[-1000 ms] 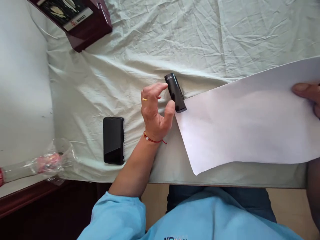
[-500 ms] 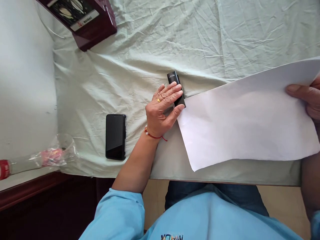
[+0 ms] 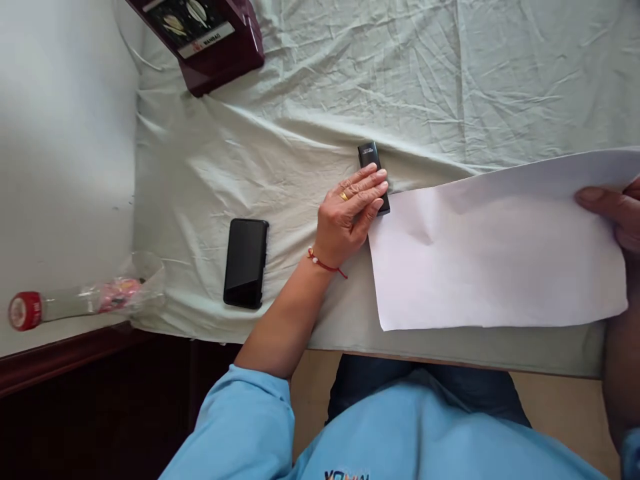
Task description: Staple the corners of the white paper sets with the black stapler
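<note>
Head view: a black stapler lies just above and right of the frame's centre on the pale cloth, its long axis running steeply from upper left to lower right, lettered end up, lower end at the upper-left corner of the paper. The left hand lies over it, fingers pressed together across its top, thumb near its lower end; whether they grip its sides, I cannot tell. At the right edge, the right hand pinches the paper, thumb on top.
</note>
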Demonstrator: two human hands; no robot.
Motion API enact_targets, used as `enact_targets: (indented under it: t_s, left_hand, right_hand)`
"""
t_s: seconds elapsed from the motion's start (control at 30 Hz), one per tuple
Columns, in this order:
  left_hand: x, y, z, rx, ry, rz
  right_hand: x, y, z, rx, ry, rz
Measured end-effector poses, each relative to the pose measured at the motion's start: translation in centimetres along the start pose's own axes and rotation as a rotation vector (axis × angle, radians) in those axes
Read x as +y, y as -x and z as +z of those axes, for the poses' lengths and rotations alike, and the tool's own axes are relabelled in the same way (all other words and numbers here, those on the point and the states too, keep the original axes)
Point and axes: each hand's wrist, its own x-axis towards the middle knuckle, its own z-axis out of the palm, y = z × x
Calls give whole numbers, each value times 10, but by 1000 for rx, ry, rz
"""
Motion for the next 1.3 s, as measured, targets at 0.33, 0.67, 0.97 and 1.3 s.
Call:
enact_targets:
  t_s: [0.33, 0.67, 0.97, 1.3]
  left_hand:
    - [-6, 2, -4, 116, 60, -106]
    - [7, 6, -6, 58, 273, -499]
    - [18, 4, -15, -162, 308, -403]
    - [24, -8, -34, -272, 388, -520]
  right_hand:
    - [-3, 9, 1, -10, -95, -6]
    - [-1, 4, 1, -7, -137, -84]
    - [-5, 4, 4, -110, -245, -84]
    - [5, -3, 2, -60, -295, -185]
